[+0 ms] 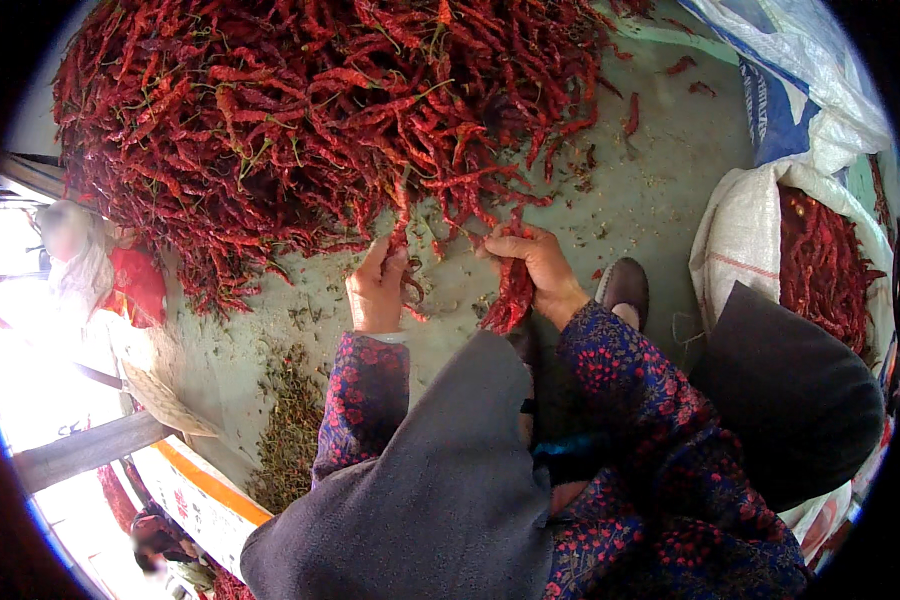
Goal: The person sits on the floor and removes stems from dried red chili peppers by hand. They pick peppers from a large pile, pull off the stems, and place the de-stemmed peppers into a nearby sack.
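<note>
A big heap of dried red chilies [300,120], many with pale stems, spreads over the upper left and middle. At its near edge my left hand [377,295] pinches a red chili [401,215] between thumb and fingers. More chilies dangle just beside that hand. To its right, my right hand [545,265] is closed around a small bunch of chilies [511,295], which hangs down from the palm. The two hands are apart, with loose chilies from the heap between and above them.
An open white sack [735,225] full of chilies stands at the right, below a blue-and-white sack [780,110]. Stem scraps [288,430] lie on the floor at lower left, near a wooden beam [90,450]. A shoe [626,285] shows beside my right hand. Other people are at the left.
</note>
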The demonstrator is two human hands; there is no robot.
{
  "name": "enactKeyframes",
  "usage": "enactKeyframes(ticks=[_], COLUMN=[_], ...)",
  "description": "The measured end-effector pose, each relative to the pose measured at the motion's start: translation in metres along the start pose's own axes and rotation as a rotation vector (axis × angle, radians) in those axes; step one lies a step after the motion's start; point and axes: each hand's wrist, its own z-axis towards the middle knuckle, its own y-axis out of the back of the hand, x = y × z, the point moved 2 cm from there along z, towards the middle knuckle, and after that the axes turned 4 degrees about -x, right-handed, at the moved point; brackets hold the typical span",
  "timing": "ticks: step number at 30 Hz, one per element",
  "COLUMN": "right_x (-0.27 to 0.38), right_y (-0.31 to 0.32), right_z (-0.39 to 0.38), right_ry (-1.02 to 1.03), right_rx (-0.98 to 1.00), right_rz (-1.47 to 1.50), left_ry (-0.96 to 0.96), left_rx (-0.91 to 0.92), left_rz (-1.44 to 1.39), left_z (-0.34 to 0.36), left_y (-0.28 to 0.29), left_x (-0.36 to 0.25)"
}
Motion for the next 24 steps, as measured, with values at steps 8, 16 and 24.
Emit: enactKeyframes(ticks=[8, 16, 24], right_x=[-0.001, 0.001, 0.004], right_y=[-0.015, -0.005, 0.002], right_z=[-0.006, -0.004, 0.004], right_ry=[0.060, 0.006, 0.122], right_rx=[0.045, 0.006, -0.044], right_rz=[-0.012, 0.026, 0.088], left_ry=[-0.618, -0.767, -0.450], left_rx=[-0.053, 0.074, 0.192], left_rz=[0.202, 0.404, 0.373], left_z=[-0.020, -0.030, -0.034], left_y=[-0.020, -0.042, -0.035], left_x=[-0.026, -0.027, -0.027])
